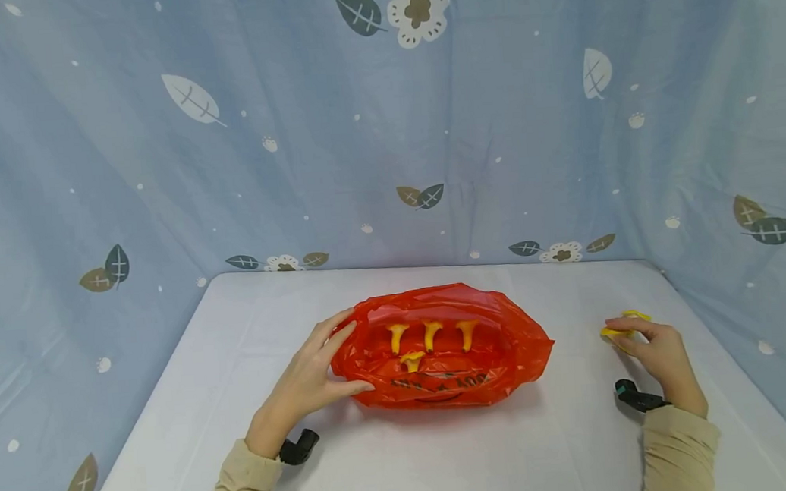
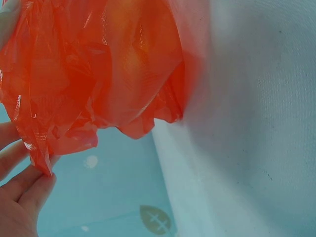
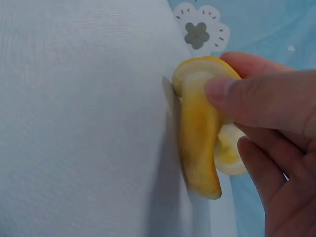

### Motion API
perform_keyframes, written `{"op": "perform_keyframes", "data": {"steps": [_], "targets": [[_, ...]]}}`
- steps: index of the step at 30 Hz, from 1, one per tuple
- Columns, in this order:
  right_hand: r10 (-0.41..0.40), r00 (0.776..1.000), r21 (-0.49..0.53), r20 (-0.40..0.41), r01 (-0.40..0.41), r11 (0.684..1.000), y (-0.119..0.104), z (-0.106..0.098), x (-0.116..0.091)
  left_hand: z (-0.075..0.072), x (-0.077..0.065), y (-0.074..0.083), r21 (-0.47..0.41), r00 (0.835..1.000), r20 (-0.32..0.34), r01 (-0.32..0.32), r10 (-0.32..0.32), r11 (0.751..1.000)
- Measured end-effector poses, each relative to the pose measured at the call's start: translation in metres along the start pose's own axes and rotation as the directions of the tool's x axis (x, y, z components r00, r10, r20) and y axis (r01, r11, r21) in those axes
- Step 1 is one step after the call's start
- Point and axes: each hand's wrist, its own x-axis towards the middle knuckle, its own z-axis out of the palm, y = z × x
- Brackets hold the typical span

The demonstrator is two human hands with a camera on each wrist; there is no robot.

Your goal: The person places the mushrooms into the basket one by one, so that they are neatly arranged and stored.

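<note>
A red plastic bag (image 1: 526, 346) lies open-mouthed on the table, dark lettering on its near side. Several yellow mushrooms (image 1: 432, 334), shaped like chanterelles, show inside it. At the bag's left end, my left hand (image 1: 306, 377) holds the rim, thumb on the near side and fingers on the far side. Over at the right of the table, my right hand (image 1: 659, 352) pinches a yellow mushroom (image 3: 197, 140) between thumb and fingers, its stem pointing down. Another yellow mushroom (image 3: 229, 153) is just behind the pinched one, partly hidden by it and the fingers.
A white cloth covers the table (image 1: 449, 462). Behind and beside it hangs a blue curtain (image 1: 330, 128) with leaf and flower prints. Black wrist-worn devices sit by the left wrist (image 1: 299, 447) and the right wrist (image 1: 638, 396).
</note>
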Motion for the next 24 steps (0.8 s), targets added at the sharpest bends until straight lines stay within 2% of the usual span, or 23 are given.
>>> {"op": "perform_keyframes", "data": {"steps": [6,10,18,24], "targets": [[-0.015,0.999,0.007,-0.049,0.015,1.000,0.0002,0.0018,-0.0014,0.0003,0.0003,-0.0004,0.013,1.000,-0.012,-0.018,0.018,1.000],[0.014,0.998,0.004,-0.056,-0.014,1.000,-0.0012,0.0025,-0.0018,0.0003,0.0013,-0.0010,0.011,0.999,-0.017,-0.029,0.029,1.000],[0.105,0.994,-0.010,-0.044,-0.105,0.994,-0.0077,0.0044,-0.0008,-0.0004,0.0006,-0.0004,0.009,1.000,0.002,-0.003,0.003,1.000],[0.076,0.996,0.011,-0.039,-0.076,0.997,-0.0048,0.0051,0.0021,-0.0003,0.0004,-0.0005,0.003,1.000,0.003,-0.006,0.006,1.000]]}}
